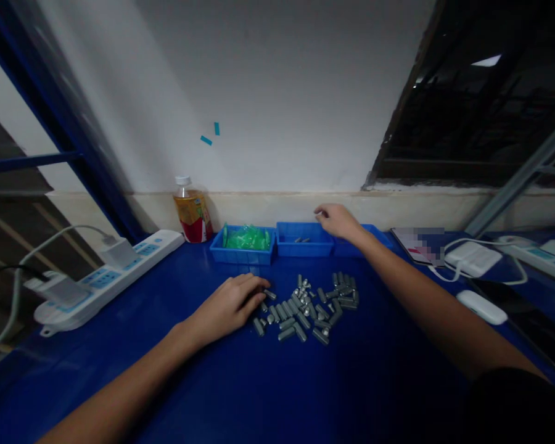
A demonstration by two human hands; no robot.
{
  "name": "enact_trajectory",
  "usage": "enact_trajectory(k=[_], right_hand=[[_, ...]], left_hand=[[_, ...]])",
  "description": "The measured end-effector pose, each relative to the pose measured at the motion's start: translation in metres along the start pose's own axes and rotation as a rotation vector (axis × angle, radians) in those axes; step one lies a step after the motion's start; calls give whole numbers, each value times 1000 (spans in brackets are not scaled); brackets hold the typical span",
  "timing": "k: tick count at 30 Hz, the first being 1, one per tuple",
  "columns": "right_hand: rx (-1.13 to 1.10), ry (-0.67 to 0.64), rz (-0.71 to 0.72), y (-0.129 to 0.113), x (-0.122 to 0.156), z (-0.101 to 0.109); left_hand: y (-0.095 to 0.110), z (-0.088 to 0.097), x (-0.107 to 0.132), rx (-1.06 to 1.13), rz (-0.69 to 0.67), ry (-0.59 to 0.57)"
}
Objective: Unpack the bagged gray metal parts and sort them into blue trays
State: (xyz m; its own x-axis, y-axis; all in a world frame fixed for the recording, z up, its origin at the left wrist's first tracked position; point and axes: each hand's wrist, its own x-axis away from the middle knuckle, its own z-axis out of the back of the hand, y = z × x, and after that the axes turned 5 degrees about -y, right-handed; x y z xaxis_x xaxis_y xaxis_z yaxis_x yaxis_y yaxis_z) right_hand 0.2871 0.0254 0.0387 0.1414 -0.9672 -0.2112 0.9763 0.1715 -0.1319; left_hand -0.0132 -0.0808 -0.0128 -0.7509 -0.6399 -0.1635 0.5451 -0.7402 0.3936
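Note:
My left hand (235, 302) rests at the left of a loose pile of small grey metal cylinders (300, 317) and shiny screw-like pieces (306, 285). Its thumb and fingers close on one grey cylinder (270, 295) at the pile's edge. My right hand (337, 220) is over the back right part of the middle blue bin (305, 249), fingers curled together; whether anything is between them cannot be made out. A few small metal pieces (301, 240) lie inside that bin.
A left blue bin (243, 256) holds green plastic packaging (247, 237). My right forearm partly covers another blue bin (374, 235). A drink bottle (192, 213), a power strip (106, 277), a white charger (472, 258), a white case (481, 307) and a dark phone (527, 320) surround the work area.

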Motion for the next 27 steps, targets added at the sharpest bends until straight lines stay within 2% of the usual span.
enact_trajectory(k=[2, 5, 8, 11, 16, 22, 27], right_hand=[[-19, 164, -46, 25, 25, 0], [52, 191, 6, 61, 67, -15], [89, 226, 140, 80, 96, -35], [115, 249, 222, 84, 106, -46], [87, 212, 291, 82, 108, -46], [175, 281, 245, 78, 116, -40], [219, 289, 246, 79, 120, -40]], left_hand=[[-1, 1, 2, -11, 23, 11], [-2, 2, 2, -12, 47, -4], [-4, 1, 1, 1, 68, -28], [-6, -1, -2, 7, 90, -39], [-12, -4, -5, 6, 107, -78], [-14, -4, -6, -5, 107, -112], [-17, 1, 0, 1, 50, -67]])
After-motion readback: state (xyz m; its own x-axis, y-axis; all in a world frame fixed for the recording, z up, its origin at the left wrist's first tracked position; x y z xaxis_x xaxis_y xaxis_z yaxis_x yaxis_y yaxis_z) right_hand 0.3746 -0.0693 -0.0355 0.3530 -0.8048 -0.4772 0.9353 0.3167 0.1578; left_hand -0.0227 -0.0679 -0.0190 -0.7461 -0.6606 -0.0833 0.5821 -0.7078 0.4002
